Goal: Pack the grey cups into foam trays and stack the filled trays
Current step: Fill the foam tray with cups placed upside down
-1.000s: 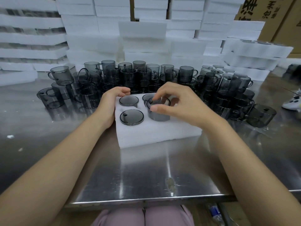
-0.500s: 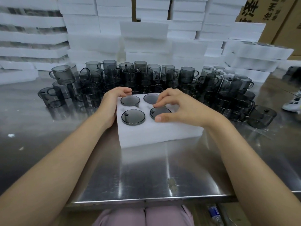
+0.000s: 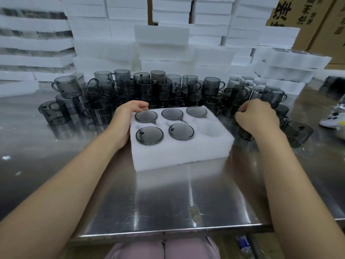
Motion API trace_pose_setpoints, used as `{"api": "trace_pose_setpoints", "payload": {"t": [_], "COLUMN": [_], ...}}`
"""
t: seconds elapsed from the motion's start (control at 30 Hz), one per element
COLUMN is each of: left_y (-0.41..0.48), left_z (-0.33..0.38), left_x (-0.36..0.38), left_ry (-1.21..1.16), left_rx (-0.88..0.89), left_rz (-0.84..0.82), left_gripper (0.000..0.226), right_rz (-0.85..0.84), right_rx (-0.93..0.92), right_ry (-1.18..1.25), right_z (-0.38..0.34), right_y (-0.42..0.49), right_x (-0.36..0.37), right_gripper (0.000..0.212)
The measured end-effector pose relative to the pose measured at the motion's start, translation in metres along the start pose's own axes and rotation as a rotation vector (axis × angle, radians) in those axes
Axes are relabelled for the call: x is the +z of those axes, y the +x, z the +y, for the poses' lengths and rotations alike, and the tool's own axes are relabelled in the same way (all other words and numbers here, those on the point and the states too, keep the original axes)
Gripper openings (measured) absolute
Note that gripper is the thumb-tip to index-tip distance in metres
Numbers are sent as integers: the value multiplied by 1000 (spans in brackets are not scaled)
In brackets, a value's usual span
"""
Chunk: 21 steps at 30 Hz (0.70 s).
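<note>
A white foam tray lies on the steel table in front of me. Several grey cups sit upside down in its holes, among them the front middle cup. The front right hole is empty. My left hand holds the tray's far left corner, thumb over the top edge. My right hand is to the right of the tray among the loose grey cups, its fingers curled round one dark cup there.
Loose grey cups fill the table behind and to the right of the tray. Stacks of white foam trays rise behind them. A filled tray stack and cardboard boxes are at the right. The table's front edge is near.
My right hand seated a cup in the front middle hole, then left the tray and moved right to the loose cups. My left hand stayed on the tray's corner.
</note>
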<state>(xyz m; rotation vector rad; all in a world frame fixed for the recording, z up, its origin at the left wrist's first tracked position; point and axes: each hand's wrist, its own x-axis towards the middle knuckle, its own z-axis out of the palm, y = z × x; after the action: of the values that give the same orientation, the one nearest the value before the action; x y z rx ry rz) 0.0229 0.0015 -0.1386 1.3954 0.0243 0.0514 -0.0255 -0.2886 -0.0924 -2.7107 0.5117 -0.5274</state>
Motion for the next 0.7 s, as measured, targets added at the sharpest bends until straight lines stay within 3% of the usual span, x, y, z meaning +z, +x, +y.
{"api": "trace_pose_setpoints", "payload": {"t": [0.2, 0.37, 0.5, 0.57, 0.7], "left_y": [1, 2, 3, 3, 4], "left_z": [-1, -1, -2, -2, -3], "left_x": [0, -1, -2, -3, -4], "left_ry": [12, 20, 23, 23, 22], "left_rx": [8, 9, 11, 10, 1], "left_rz": [1, 0, -4, -12, -10], "left_gripper": [30, 31, 30, 28, 31], "right_rz": [-46, -278, -351, -298, 86], "right_rx": [-125, -201, -196, -167, -98], "right_ry": [383, 246, 122, 130, 484], "right_z": [-11, -8, -5, -5, -9], "right_y": [-6, -3, -1, -2, -2], "right_x": [-3, 1, 3, 3, 1], "right_gripper": [33, 20, 12, 7, 30]}}
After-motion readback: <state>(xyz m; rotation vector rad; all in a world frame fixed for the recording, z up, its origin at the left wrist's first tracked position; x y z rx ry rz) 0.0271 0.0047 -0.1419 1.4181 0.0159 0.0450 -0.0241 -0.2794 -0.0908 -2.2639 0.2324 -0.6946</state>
